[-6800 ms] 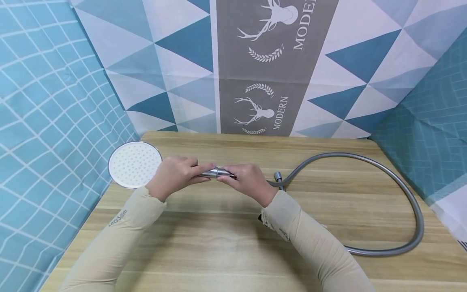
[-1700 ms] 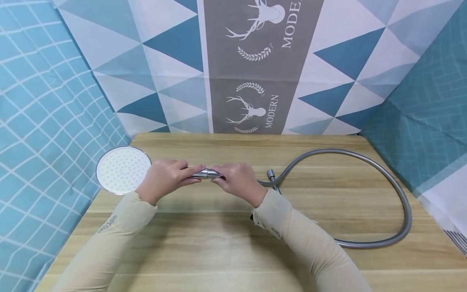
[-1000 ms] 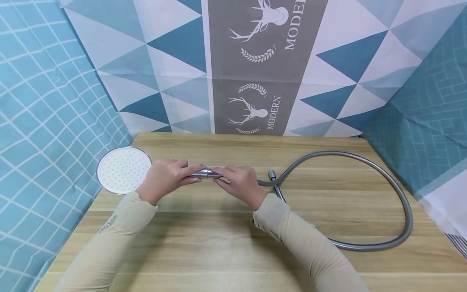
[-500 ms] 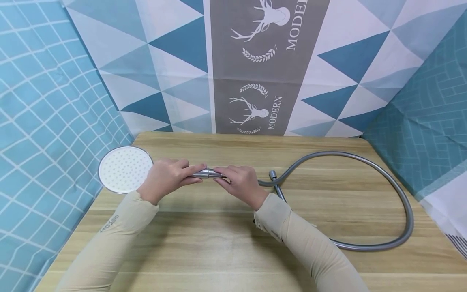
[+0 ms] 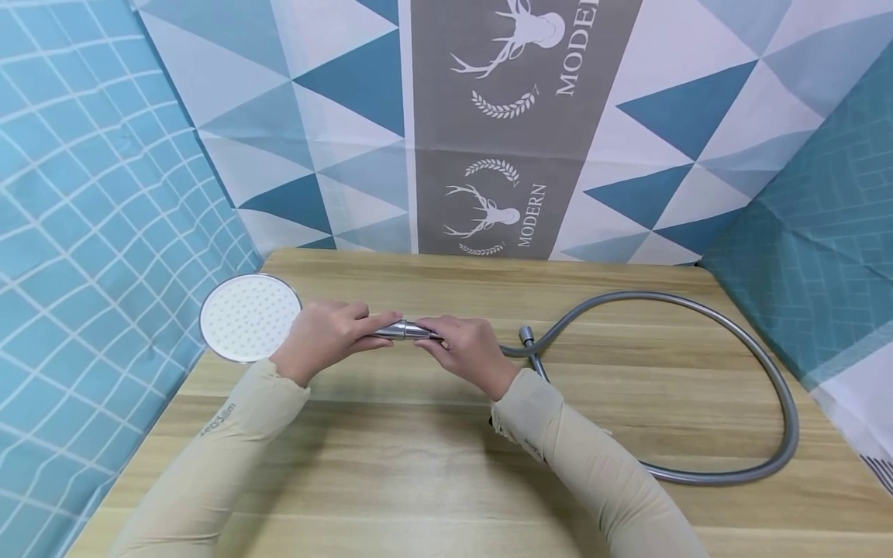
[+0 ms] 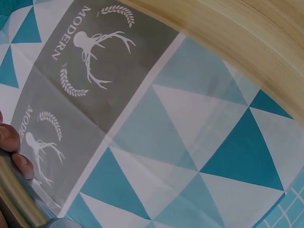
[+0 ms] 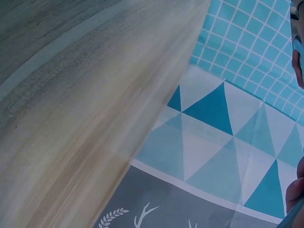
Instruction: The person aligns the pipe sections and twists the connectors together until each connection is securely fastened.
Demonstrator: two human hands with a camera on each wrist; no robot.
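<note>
A round white shower head (image 5: 251, 318) with a chrome rim faces up at the left of the head view. My left hand (image 5: 326, 335) grips its chrome handle (image 5: 392, 331), covering much of it. At the handle's right end, my right hand (image 5: 469, 347) pinches the chrome hose connector (image 5: 421, 332), which meets the handle end to end. From behind the right hand a grey shower hose (image 5: 760, 349) runs out in a wide loop. Its free end fitting (image 5: 526, 334) lies near the right wrist. The left wrist view catches only some fingertips (image 6: 21, 164) on the chrome handle.
Hands and hose are over a wooden table (image 5: 412, 480). Behind it stands a patterned backdrop (image 5: 349, 124), with a blue tiled sheet (image 5: 84, 201) at the left and a teal sheet (image 5: 830, 232) at the right. The hose loop spreads across the table's right half.
From 1.7 to 1.0 seconds ago, the right fingers shifted their hold on the connector. Both hands keep their places on the handle and connector, while the whole view drifts slightly.
</note>
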